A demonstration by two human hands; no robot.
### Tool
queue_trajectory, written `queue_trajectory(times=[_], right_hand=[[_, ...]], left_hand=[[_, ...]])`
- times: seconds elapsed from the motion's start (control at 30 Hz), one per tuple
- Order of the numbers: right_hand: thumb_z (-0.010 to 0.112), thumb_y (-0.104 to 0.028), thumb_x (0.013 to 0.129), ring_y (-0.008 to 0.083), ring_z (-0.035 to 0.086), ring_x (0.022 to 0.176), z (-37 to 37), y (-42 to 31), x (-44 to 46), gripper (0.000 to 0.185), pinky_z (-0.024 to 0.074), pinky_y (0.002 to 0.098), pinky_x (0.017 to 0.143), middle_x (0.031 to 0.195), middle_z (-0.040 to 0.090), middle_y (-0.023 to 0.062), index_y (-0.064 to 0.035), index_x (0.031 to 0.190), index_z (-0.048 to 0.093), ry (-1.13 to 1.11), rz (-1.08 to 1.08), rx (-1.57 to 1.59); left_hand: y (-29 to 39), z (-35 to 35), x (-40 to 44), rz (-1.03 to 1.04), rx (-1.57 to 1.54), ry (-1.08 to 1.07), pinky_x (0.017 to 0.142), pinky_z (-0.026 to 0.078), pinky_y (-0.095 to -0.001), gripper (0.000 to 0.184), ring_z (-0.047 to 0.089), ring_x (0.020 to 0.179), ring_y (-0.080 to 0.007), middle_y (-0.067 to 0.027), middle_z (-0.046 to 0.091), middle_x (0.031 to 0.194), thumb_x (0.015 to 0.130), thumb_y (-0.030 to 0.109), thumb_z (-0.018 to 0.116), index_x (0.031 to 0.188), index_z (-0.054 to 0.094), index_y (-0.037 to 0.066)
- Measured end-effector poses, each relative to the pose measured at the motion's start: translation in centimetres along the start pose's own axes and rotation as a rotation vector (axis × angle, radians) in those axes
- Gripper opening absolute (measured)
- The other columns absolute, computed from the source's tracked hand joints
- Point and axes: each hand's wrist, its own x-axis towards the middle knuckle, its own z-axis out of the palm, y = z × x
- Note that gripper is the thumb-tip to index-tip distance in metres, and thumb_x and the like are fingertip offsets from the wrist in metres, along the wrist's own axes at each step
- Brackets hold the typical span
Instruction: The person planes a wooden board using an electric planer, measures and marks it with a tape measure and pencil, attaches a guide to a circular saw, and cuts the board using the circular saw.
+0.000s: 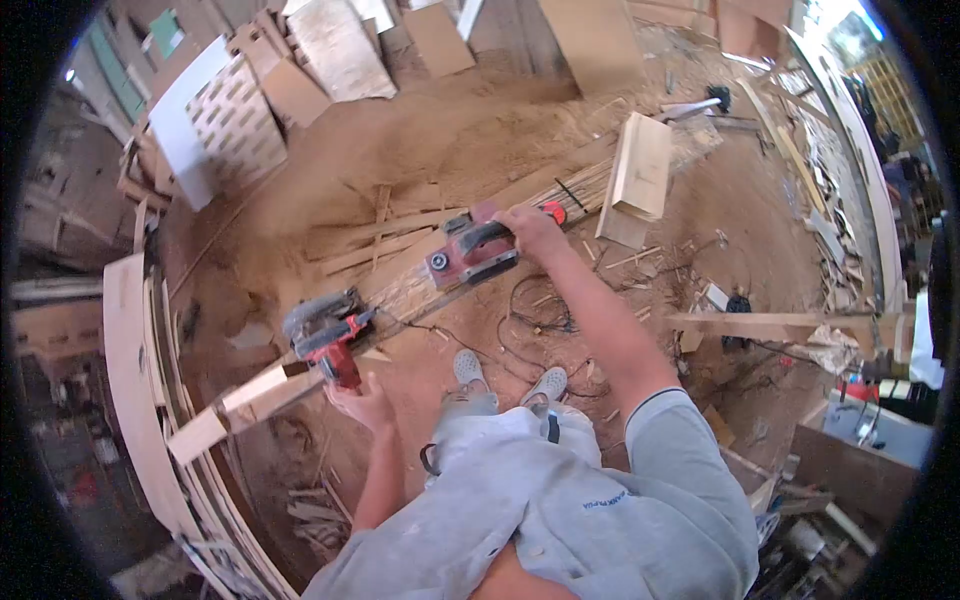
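Fingers of the right hand (pixel 535 238) are wrapped around the dark handle of a red electric planer (pixel 470 252), pressed together over the grip. At the left hand (pixel 365 403), the fingers and thumb meet the lower end of a red-and-grey power tool (pixel 335 345); how tightly they close there, I cannot tell.

Both tools are at a long, rough-surfaced plank (pixel 405 292) that runs diagonally across the view, the planer near its middle and the other tool towards its left end. Whether the planer's sole touches the wood, I cannot tell. A pale squared timber block (pixel 642 170) sits on the plank beyond the right hand, while a light wooden beam (pixel 268 388) lies beside the grey-and-red tool at the other end.

Lower down, grey perforated clogs (pixel 468 370) stand on the sawdust-covered floor (pixel 440 355), with a looping black cable (pixel 515 300) to their right. Thin wood strips (pixel 400 238) are strewn past the plank. Farthest off, a slotted panel (pixel 236 115) and a pale board (pixel 340 50) lean upright.
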Motion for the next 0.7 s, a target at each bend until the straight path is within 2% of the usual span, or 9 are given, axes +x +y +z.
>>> queue_trajectory(times=[0.1,0.13,0.27,0.37,0.47,0.53,0.63,0.67,0.7], right_hand=[[0.065,-0.005,0.088,0.0365,0.061,0.124,2.5,0.5,-0.8,0.046,0.0488,0.0464,0.108,0.123,0.067,0.0172,-0.0138,0.133,0.064,0.25,-0.037,-0.083],[0.065,-0.003,0.086,0.0393,0.056,0.132,2.4,0.0,-1.2,0.056,0.0434,0.0498,0.115,0.135,0.061,0.0197,-0.0117,0.141,0.059,0.274,-0.026,-0.118],[0.072,-0.009,0.085,0.0416,0.045,0.144,1.4,-1.6,-3.6,0.067,0.0389,0.0524,0.12,0.15,0.05,0.0215,-0.0141,0.149,0.052,0.369,0.153,-0.085],[0.077,-0.014,0.084,0.0421,0.04,0.148,1.0,-1.4,-6.9,0.074,0.037,0.0526,0.122,0.155,0.044,0.0213,-0.0156,0.152,0.049,0.403,0.294,-0.007],[0.079,-0.018,0.087,0.0429,0.04,0.148,1.2,-0.5,-11.0,0.073,0.0368,0.052,0.123,0.159,0.042,0.0218,-0.017,0.153,0.048,0.42,0.46,0.074],[0.078,-0.018,0.087,0.0431,0.04,0.148,1.3,0.7,-14.8,0.072,0.0376,0.0515,0.122,0.159,0.042,0.0223,-0.0169,0.152,0.049,0.41,0.574,0.127],[0.079,-0.019,0.087,0.0433,0.042,0.147,1.4,2.2,-22.9,0.065,0.0387,0.0504,0.121,0.158,0.044,0.0227,-0.014,0.147,0.055,0.4,0.766,0.191],[0.079,-0.02,0.087,0.0438,0.043,0.146,2.4,3.4,-26.2,0.063,0.0389,0.0503,0.121,0.158,0.044,0.0226,-0.0132,0.145,0.056,0.402,0.811,0.219],[0.079,-0.02,0.087,0.0442,0.044,0.145,3.1,4.5,-29.4,0.06,0.0392,0.0502,0.12,0.158,0.044,0.0225,-0.0124,0.143,0.058,0.405,0.851,0.249]], left_hand=[[5.0,-1.3,-2.3,0.167,-0.206,-0.187,0.122,0.032,-0.0542,0.074,0.044,0.142,-0.0453,-0.0274,0.049,0.146,0.08,0.016,0.084,0.141,0.047,-0.005],[6.9,-1.6,-2.2,0.248,-0.266,-0.268,0.122,0.032,-0.0537,0.071,0.044,0.142,-0.0448,-0.027,0.049,0.147,0.081,0.014,0.083,0.14,0.048,-0.004],[13.5,-0.9,-0.3,0.43,-0.431,-0.534,0.121,0.033,-0.0528,0.061,0.046,0.142,-0.0434,-0.0267,0.05,0.148,0.082,0.008,0.079,0.135,0.051,0.002],[17.5,1.6,1.9,0.53,-0.435,-0.618,0.12,0.035,-0.0526,0.058,0.046,0.142,-0.0428,-0.0256,0.05,0.149,0.083,0.006,0.077,0.135,0.052,0.006],[21.9,5.7,4.3,0.759,-0.432,-0.567,0.116,0.041,-0.0513,0.055,0.049,0.139,-0.043,-0.0253,0.053,0.146,0.084,0.005,0.078,0.133,0.053,0.006],[25.6,7.3,5.3,0.78,-0.559,-0.507,0.112,0.044,-0.0499,0.049,0.055,0.134,-0.0417,-0.0244,0.057,0.141,0.083,0.004,0.078,0.128,0.057,0.006],[33.5,6.5,6.0,0.799,-0.723,-0.494,0.103,0.051,-0.0445,0.032,0.067,0.117,-0.0377,-0.0233,0.067,0.124,0.084,0.001,0.077,0.113,0.065,0.004],[36.1,5.9,7.0,0.848,-0.856,-0.558,0.095,0.053,-0.0402,0.021,0.07,0.103,-0.0316,-0.0191,0.071,0.111,0.084,-0.001,0.076,0.103,0.067,0.002],[37.7,4.9,7.6,0.675,-0.989,-0.763,0.089,0.054,-0.0383,0.019,0.069,0.096,-0.0265,-0.0157,0.071,0.104,0.084,-0.006,0.076,0.099,0.067,0.0]])
